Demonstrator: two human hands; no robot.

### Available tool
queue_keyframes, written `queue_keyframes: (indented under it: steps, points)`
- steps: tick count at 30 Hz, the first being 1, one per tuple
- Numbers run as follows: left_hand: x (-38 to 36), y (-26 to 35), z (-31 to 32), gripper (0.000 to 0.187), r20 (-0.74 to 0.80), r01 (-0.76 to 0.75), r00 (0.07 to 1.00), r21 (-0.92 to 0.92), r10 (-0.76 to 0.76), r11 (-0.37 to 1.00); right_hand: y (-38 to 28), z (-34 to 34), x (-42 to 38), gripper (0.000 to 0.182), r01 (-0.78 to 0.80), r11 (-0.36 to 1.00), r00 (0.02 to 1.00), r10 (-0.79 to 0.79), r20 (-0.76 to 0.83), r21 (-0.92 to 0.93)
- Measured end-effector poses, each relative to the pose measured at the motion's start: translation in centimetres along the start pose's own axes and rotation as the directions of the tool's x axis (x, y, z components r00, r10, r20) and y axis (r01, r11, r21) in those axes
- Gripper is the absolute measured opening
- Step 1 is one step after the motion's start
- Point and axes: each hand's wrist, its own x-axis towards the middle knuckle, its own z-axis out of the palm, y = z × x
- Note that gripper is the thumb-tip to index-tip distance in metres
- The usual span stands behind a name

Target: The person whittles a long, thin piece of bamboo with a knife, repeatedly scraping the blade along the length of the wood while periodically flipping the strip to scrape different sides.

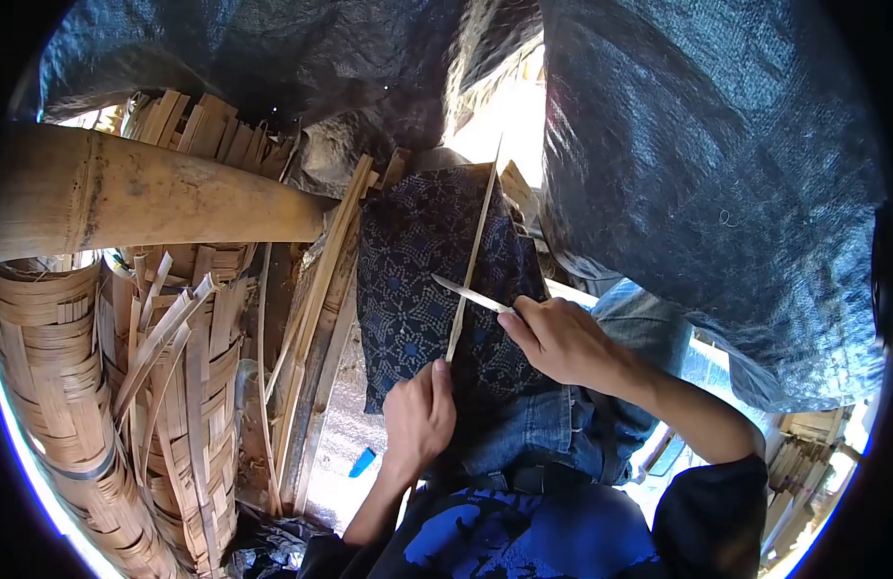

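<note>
My left hand [419, 413] is closed around the lower end of a thin bamboo strip [477, 232], thumb pressed on top. From there the strip runs up and away over a dark patterned cloth [398, 275] spread across my lap. In my right hand [559, 338] is a knife [471, 294], its blade pointing left and lying across the strip. Whether the edge is cutting into the strip cannot be made out. My fingers hide most of the knife's handle.
A thick bamboo pole [205, 198] juts in from the left. Below it stand woven bamboo baskets [55, 386] holding loose slats. Split bamboo lengths [321, 280] lean beside the cloth. A dark tarp [697, 183] hangs at right. A blue scrap [362, 462] lies on the ground.
</note>
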Motion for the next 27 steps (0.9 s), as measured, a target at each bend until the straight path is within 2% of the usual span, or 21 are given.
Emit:
queue_keyframes:
  steps: [2,3,4,5,6,7,11,13,17,19,21,22,24,25,27]
  points:
    - [0.2,-0.4,-0.5,0.041,0.048,0.034,0.999,-0.244,-0.023,0.969,0.1,0.4,0.1,0.037,0.012,1.0,1.0,-0.012,0.002,0.022]
    - [0.3,-1.4,-0.4,0.043,0.167,0.121,0.984,-0.371,-0.062,0.921,0.1,0.5,0.3,0.037,0.023,0.999,1.0,-0.023,0.005,0.042]
    - [0.2,-2.1,-0.4,0.043,0.162,0.124,0.984,-0.371,-0.067,0.92,0.0,0.5,0.5,0.037,0.029,0.999,1.0,-0.03,0.008,0.045]
    - [0.2,-2.3,-0.6,0.041,0.308,0.262,0.947,-0.59,-0.087,0.764,-0.2,0.5,0.7,0.037,0.046,0.998,0.999,-0.046,0.004,0.037]
    - [0.3,-2.3,-0.9,0.04,0.445,0.403,0.893,-0.737,-0.059,0.542,-0.3,0.5,0.9,0.037,0.062,0.998,0.998,-0.061,-0.002,0.029]
    - [0.2,-2.1,-1.2,0.038,0.491,0.45,0.871,-0.77,-0.03,0.452,-0.3,0.5,1.0,0.037,0.066,0.997,0.998,-0.066,-0.003,0.031]
    - [0.4,-2.2,-0.6,0.039,0.541,0.503,0.841,-0.782,0.001,0.369,0.0,0.6,1.5,0.037,0.075,0.997,0.997,-0.076,0.019,0.032]
    - [0.5,-2.3,-0.2,0.039,0.548,0.535,0.836,-0.805,-0.023,0.256,0.2,0.7,1.4,0.035,0.065,0.997,0.998,-0.066,0.02,0.044]
    - [0.5,-2.4,0.1,0.038,0.534,0.529,0.844,-0.818,-0.041,0.228,0.2,0.6,1.2,0.038,0.033,0.999,0.997,-0.036,0.075,0.038]
    - [0.4,-2.0,0.0,0.036,0.51,0.522,0.849,-0.772,-0.136,0.363,0.4,0.6,1.0,0.038,0.019,0.999,0.996,-0.022,0.082,0.039]
    - [0.4,-1.7,-0.1,0.035,0.497,0.513,0.855,-0.771,-0.146,0.379,1.3,1.0,1.0,0.043,0.108,0.994,0.993,-0.109,0.037,0.02]
    - [0.4,-1.6,0.0,0.034,0.483,0.502,0.862,-0.769,-0.155,0.395,1.6,1.2,0.9,0.043,0.104,0.994,0.994,-0.105,0.038,0.022]
    - [0.3,-1.5,0.1,0.033,0.47,0.492,0.867,-0.762,-0.162,0.421,2.1,1.6,0.7,0.044,0.218,0.974,0.975,-0.221,-0.032,-0.062]
    - [0.3,-1.5,0.2,0.032,0.453,0.477,0.876,-0.757,-0.167,0.446,2.1,1.5,0.7,0.044,0.216,0.974,0.975,-0.218,-0.032,-0.062]
    - [0.3,-1.4,0.3,0.032,0.45,0.48,0.875,-0.751,-0.18,0.454,1.8,1.3,0.9,0.043,0.083,0.997,0.991,-0.082,0.102,-0.003]
